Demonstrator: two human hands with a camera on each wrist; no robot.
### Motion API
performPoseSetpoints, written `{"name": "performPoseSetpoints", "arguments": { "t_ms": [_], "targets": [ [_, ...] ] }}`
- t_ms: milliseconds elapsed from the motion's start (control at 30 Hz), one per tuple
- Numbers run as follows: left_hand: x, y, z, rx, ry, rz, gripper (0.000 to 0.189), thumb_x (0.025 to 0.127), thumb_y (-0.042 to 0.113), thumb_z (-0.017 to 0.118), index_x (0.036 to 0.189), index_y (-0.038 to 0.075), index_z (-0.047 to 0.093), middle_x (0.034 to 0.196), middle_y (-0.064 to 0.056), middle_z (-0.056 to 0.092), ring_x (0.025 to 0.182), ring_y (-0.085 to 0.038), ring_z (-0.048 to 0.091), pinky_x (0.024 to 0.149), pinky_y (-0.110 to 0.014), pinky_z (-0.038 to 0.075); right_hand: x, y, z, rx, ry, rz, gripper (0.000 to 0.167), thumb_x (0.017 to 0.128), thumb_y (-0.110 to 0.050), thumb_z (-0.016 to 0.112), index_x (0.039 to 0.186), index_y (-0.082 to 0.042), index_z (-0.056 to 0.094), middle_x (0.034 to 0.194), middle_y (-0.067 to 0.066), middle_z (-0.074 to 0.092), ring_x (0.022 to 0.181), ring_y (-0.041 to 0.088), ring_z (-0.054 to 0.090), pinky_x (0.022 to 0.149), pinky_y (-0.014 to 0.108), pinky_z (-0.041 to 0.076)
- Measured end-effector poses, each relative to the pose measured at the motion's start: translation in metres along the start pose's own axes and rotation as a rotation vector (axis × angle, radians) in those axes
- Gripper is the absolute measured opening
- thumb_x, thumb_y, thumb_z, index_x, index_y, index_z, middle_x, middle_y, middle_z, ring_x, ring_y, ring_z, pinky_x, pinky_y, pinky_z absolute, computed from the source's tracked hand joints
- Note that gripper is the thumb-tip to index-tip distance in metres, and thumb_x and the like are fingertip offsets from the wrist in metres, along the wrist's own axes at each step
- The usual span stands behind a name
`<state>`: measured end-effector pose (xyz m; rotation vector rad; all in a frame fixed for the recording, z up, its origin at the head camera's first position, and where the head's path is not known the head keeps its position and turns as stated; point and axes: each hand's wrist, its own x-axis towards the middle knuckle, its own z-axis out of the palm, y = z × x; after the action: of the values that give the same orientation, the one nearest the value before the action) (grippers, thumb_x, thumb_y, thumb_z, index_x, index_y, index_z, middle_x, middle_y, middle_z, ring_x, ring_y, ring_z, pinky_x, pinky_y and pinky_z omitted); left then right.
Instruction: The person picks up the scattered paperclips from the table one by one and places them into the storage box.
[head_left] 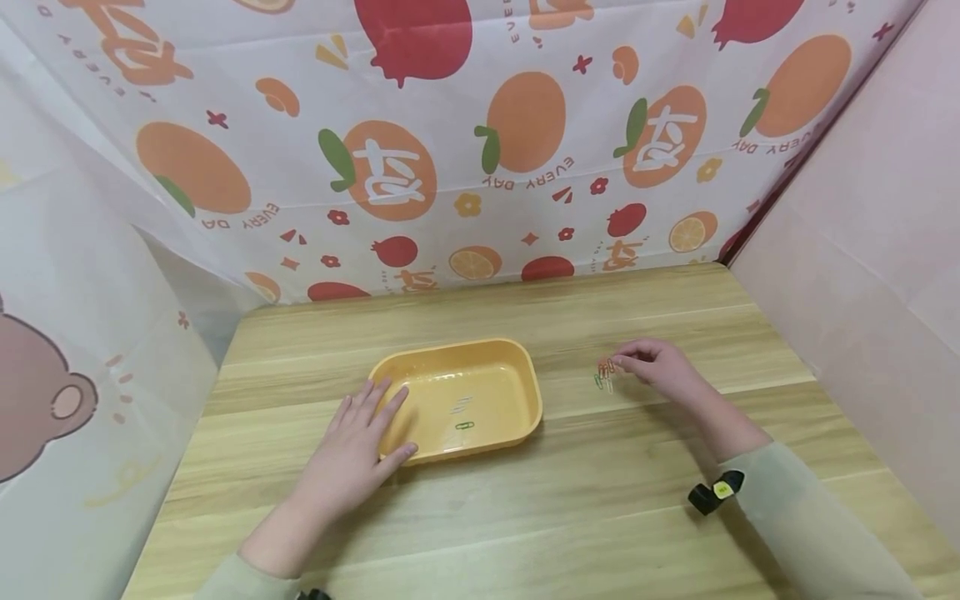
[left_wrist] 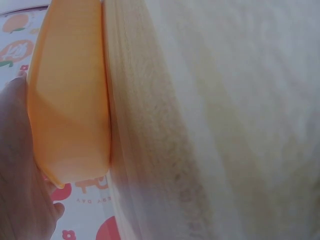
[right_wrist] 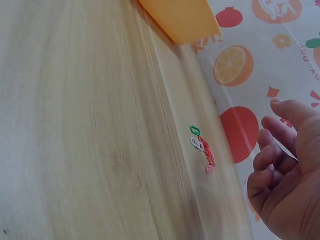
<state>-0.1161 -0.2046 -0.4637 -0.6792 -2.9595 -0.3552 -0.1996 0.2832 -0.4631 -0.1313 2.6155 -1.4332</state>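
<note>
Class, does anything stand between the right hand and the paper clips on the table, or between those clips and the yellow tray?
Nothing visible blocks the right hand from the paper clips. Toward the yellow tray, only its raised right wall intervenes; the left hand is at the opposite end.

From the near side, the head view looks forward and down on the tabletop (head_left: 600, 508); the 2 wrist views, lower, closer and rolled sideways, face the far cloth (head_left: 465, 167). All 3 share the tray (head_left: 498, 396).

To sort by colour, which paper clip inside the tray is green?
The green clip, nearest the person-side rim of the tray; the other clips inside look pale.
</note>
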Motion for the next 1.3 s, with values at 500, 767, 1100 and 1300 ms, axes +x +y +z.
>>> {"name": "performPoseSetpoints", "arguments": {
  "t_ms": [500, 767, 1100, 1300],
  "targets": [
    [0.001, 0.003, -0.002, -0.002, -0.017, 0.001, 0.081, 0.096, 0.065, 0.046, 0.159, 0.019, 0.023, 0.164, -0.015, 0.017, 0.15, -0.039, 0.01, 0.119, -0.06, 0.012, 0.007, 0.015, 0.003, -0.208, 0.047, -0.014, 0.018, 0.091, -0.024, 0.073, 0.102, -0.01, 0.074, 0.087, 0.004, 0.065, 0.08, 0.021, 0.056, 0.066, 0.031, 0.049],
    [0.0, 0.003, -0.004, -0.01, -0.007, -0.001, 0.08, 0.096, 0.059, 0.053, 0.159, 0.019, 0.024, 0.163, -0.015, 0.018, 0.15, -0.039, 0.011, 0.119, -0.06, 0.013, 0.011, 0.018, 0.009, -0.306, 0.043, 0.002, 0.017, 0.091, -0.023, 0.072, 0.101, -0.009, 0.073, 0.091, 0.004, 0.066, 0.085, 0.021, 0.06, 0.077, 0.037, 0.051],
    [0.0, 0.002, -0.004, -0.011, -0.01, -0.003, 0.081, 0.096, 0.061, 0.051, 0.159, 0.019, 0.023, 0.164, -0.015, 0.017, 0.149, -0.04, 0.011, 0.119, -0.06, 0.013, 0.01, 0.013, 0.012, -0.406, 0.039, 0.052, 0.021, 0.091, -0.029, 0.072, 0.1, -0.01, 0.071, 0.092, 0.005, 0.067, 0.086, 0.023, 0.061, 0.08, 0.045, 0.051],
    [0.0, 0.001, -0.003, -0.011, -0.012, -0.004, 0.08, 0.096, 0.059, 0.053, 0.159, 0.019, 0.023, 0.164, -0.015, 0.017, 0.15, -0.039, 0.01, 0.119, -0.06, 0.013, 0.012, 0.013, 0.013, -0.439, 0.033, 0.057, 0.022, 0.091, -0.03, 0.071, 0.097, -0.009, 0.07, 0.093, 0.006, 0.069, 0.089, 0.026, 0.063, 0.083, 0.048, 0.051]
  ]
}}
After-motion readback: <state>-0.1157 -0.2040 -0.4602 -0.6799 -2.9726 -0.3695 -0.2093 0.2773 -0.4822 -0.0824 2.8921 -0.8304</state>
